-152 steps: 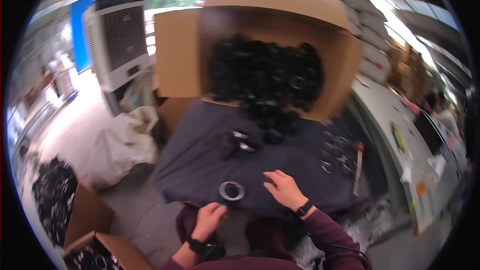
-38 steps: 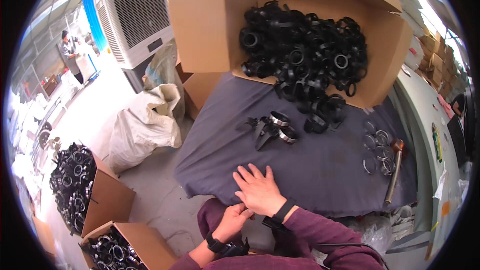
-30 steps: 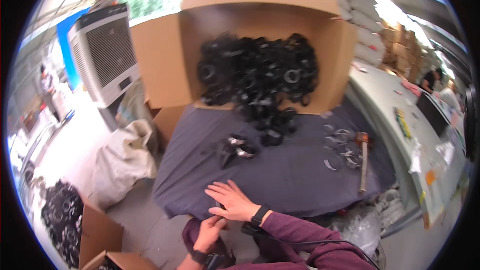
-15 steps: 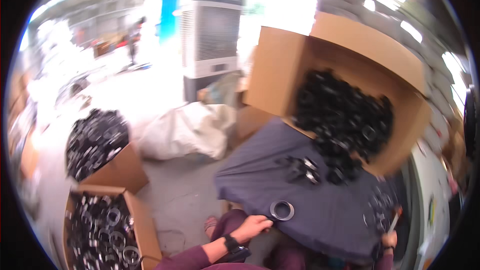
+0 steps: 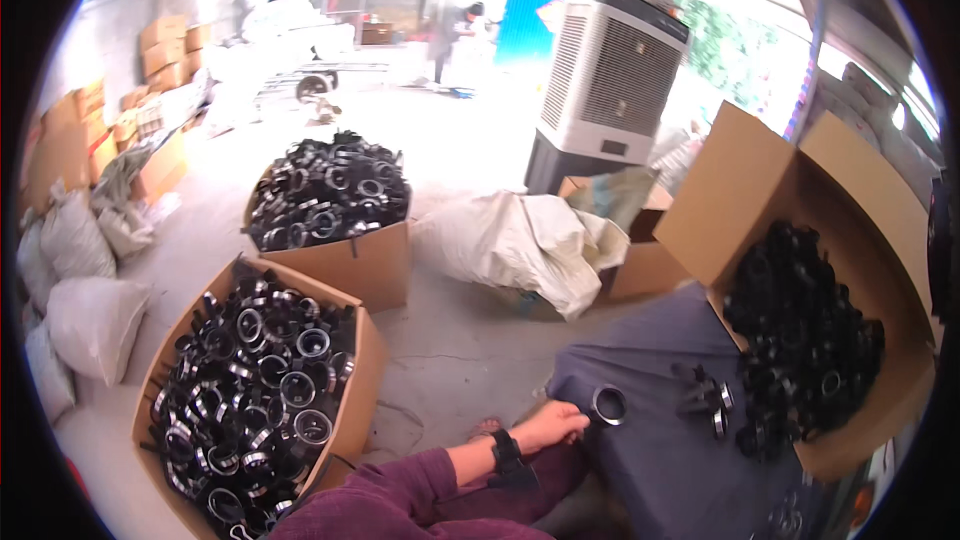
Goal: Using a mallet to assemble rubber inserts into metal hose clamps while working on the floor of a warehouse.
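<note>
– Grey cloth covers the worktop point(image 5: 655, 340). Where is the workpiece?

– The silver-rimmed black ring point(image 5: 597, 408) is at the edge of the worktop, just beyond the fingertips, its opening turned up toward the camera. Whether it rests on the cloth or is held just above it cannot be told.

– State the condition of the hands.

– Left hand point(image 5: 558, 426): thumb and fingers pinched together at the near side of the ring, apparently on a stem that they hide. Right hand: outside the view; condition cannot be told.

– Which step is in hand?

– Judged from this position, a holding step: one ring gripped apart from the loose fittings point(image 5: 721, 424), which lie untouched near the large carton point(image 5: 725, 200). On the floor to the left, an open carton point(image 5: 368, 360) is filled with similar black-and-silver fittings point(image 5: 250, 380).

– What does the next move call for?

– Probably a firm pinch. With the grip on one side only, the ring could swivel; any lift should also clear the worktop edge and the nearby knee point(image 5: 560, 470)
</note>
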`<state>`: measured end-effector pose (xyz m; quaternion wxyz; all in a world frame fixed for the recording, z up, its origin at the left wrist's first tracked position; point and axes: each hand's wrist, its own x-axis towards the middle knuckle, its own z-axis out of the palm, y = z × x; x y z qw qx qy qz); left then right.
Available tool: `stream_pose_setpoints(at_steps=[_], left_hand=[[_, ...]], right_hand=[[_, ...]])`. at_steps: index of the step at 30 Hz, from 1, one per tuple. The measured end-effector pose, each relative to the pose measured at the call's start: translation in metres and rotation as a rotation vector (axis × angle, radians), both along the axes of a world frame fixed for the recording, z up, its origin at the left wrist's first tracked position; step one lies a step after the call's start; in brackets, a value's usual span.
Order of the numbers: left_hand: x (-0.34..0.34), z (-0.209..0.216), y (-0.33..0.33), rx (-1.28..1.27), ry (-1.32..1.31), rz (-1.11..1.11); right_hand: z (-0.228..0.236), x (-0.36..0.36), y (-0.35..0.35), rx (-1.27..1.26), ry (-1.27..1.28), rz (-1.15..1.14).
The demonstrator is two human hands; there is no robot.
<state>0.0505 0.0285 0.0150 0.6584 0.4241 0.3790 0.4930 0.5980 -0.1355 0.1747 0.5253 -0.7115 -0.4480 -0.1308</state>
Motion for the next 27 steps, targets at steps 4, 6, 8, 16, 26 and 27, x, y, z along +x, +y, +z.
stream_pose_setpoints(at_steps=[4,6,8,16,26,27], left_hand=[[-0.017,0.012,0.01,-0.021,-0.016,0.099],[-0.017,0.004,0.022,-0.058,-0.049,0.057],[-0.026,-0.002,0.025,-0.092,-0.045,0.05],[-0.017,-0.004,0.021,-0.055,-0.027,0.068],[-0.02,-0.004,0.021,0.044,0.141,0.058],[-0.02,-0.003,0.021,0.034,0.101,0.062]], right_hand=[[0.03,-0.082,0.06,0.265,0.755,0.675],[0.062,-0.181,0.067,0.144,0.697,0.698],[0.047,-0.245,0.087,0.046,0.688,0.856],[0.0,-0.329,0.132,-0.663,0.422,1.015],[-0.053,-0.33,0.15,-0.738,0.235,0.817],[-0.049,-0.327,0.146,-0.685,0.331,0.848]])
